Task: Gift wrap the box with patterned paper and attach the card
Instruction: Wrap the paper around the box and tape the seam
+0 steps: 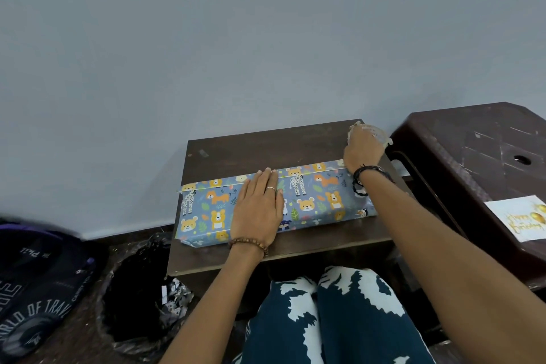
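A long flat box wrapped in blue animal-patterned paper lies across the small dark wooden table. My left hand presses flat on the box's top near its middle, fingers straight and reaching the far paper edge. My right hand is at the table's far right corner, fingers curled round a clear roll of tape. The white "Happy Birthday" card with gold balloons lies on the dark plastic stool to the right.
A dark brown plastic stool stands right of the table. A black-lined bin sits on the floor at the left, beside a dark printed bag. A grey wall backs the table. My patterned lap is below.
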Available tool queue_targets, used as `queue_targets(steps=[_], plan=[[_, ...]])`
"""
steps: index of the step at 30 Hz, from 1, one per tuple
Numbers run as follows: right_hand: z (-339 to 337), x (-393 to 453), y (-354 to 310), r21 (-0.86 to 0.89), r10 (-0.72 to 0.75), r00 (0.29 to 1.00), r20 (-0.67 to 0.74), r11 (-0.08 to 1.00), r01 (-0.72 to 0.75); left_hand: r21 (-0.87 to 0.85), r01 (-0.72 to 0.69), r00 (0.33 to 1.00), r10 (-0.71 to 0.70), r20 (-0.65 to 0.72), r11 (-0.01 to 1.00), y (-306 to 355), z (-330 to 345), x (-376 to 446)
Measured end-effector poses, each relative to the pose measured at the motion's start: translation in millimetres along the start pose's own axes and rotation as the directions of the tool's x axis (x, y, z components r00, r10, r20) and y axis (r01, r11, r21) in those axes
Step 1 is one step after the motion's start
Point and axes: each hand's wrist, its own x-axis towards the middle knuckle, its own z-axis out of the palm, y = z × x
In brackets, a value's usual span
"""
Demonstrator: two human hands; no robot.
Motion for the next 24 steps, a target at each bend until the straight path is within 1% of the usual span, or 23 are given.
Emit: queue_targets(steps=[4,8,11,14,18,21,24], plan=[[-2.7,4.2,-7.9,-0.174,0.024,1.0,0.002,0.984,-0.023,0.011,-0.001,1.0,0.001,0.004,1.0,-0.5,0.8,2.0],[6.4,5.8,-5.8,-0.246,0.003,1.0,-0.022,0.969,-0.009,0.001,-0.005,1.0,0.005,0.005,1.0,-0.5,0.4,2.1],[12.0,6.8,-2.9,-0.211,-0.025,0.996,-0.089,0.978,0.006,-0.003,-0.012,1.0,0.012,-0.006,1.0,-0.8,1.1,1.4],[13.1,5.6,-1.2,-0.18,-0.039,0.991,-0.126,0.984,0.015,-0.031,-0.013,1.0,0.013,-0.007,0.999,-0.5,1.3,1.2],[18.6,8.7,0.1,-0.078,0.011,0.986,-0.163,0.997,-0.024,-0.01,-0.017,1.0,0.017,0.0,1.0,-1.0,1.4,1.7],[22.4,10.7,0.8,0.02,0.041,0.99,-0.138,0.999,-0.038,-0.023,-0.013,1.0,0.013,0.003,1.0,-0.4,1.3,2.2],[16.1,5.1,-2.1,0.02,0.037,0.994,-0.105,0.999,-0.035,-0.014,-0.006,1.0,0.006,0.006,1.0,-0.7,1.9,2.6]])
